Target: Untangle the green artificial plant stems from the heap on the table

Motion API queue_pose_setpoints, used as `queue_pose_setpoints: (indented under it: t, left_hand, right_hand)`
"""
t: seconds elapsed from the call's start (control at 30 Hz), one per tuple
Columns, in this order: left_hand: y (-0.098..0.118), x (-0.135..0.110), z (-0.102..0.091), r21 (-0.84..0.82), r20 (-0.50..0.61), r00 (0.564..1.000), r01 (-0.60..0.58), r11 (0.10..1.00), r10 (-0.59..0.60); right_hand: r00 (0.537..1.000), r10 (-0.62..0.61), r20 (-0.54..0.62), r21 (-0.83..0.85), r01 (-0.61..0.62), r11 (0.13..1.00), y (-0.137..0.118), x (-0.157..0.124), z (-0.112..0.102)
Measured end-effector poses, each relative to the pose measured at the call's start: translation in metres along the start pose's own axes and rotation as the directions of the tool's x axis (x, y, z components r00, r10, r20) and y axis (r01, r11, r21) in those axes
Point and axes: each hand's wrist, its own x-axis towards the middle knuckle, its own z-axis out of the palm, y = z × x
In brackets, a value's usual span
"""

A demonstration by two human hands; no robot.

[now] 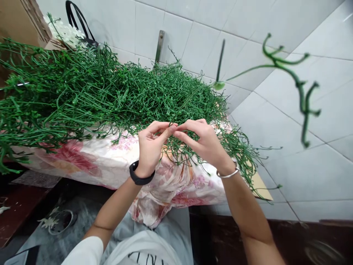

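Observation:
A big heap of green plastic stems [110,92] lies on a floral cloth [91,162] spread over a table. My left hand [150,147], with a black band on the wrist, and my right hand [205,143], with a silver bangle, meet at the heap's near edge. Both pinch one thin green stem [187,99] between thumb and fingers. That stem runs up and to the right, ending in a branched green sprig [300,88] that is blurred in the air over the floor tiles.
A white tiled wall [198,33] stands behind the heap, with a metal bracket [159,46] on it. A cardboard box [19,22], white flowers [66,33] and black bag handles [77,20] sit at the top left. A brown cardboard corner [260,184] sticks out under the cloth.

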Motion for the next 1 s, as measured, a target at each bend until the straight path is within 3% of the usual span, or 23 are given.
queue_pose_setpoints:
  t: [0.13,0.23,0.33,0.47,0.53,0.63,0.8,0.9,1.0]
  left_hand:
    - [0.002,0.004,0.0,-0.13,-0.057,0.998,0.027,0.991,-0.035]
    - [0.004,0.021,-0.012,-0.309,-0.239,0.969,-0.02,0.951,-0.058]
    - [0.008,0.037,-0.027,-0.35,-0.348,0.936,-0.082,0.933,-0.048]
    - [0.011,0.035,-0.031,-0.338,-0.219,0.97,0.03,0.941,-0.109]
    - [0.008,0.028,-0.027,-0.326,-0.191,0.972,0.068,0.943,-0.136]
    - [0.001,0.018,-0.021,-0.299,-0.177,0.975,0.079,0.951,-0.137]
    - [-0.004,0.008,-0.009,-0.27,-0.128,0.979,0.119,0.956,-0.158]
    - [-0.003,0.003,-0.001,-0.264,-0.113,0.979,0.136,0.955,-0.171]
    - [-0.001,-0.002,0.004,-0.267,-0.105,0.976,0.155,0.951,-0.189]
  right_hand:
    - [0.982,-0.174,-0.078,-0.232,0.152,0.961,-0.011,-0.007,0.01]
    - [0.938,-0.249,-0.242,-0.346,0.156,0.925,-0.021,-0.018,0.019]
    - [0.905,-0.202,-0.375,-0.375,0.052,0.926,-0.022,-0.028,0.023]
    - [0.891,0.045,-0.453,-0.376,-0.236,0.896,0.005,-0.028,0.015]
    - [0.887,0.193,-0.419,-0.398,-0.371,0.839,0.022,-0.024,0.008]
    - [0.895,0.262,-0.362,-0.447,-0.413,0.794,0.035,-0.021,-0.002]
    - [0.929,0.122,-0.35,-0.33,-0.244,0.912,0.009,-0.02,-0.003]
    - [0.981,0.033,-0.192,-0.214,-0.075,0.974,-0.011,-0.019,0.007]
    - [0.992,-0.025,-0.124,-0.266,-0.009,0.964,-0.02,-0.018,0.019]
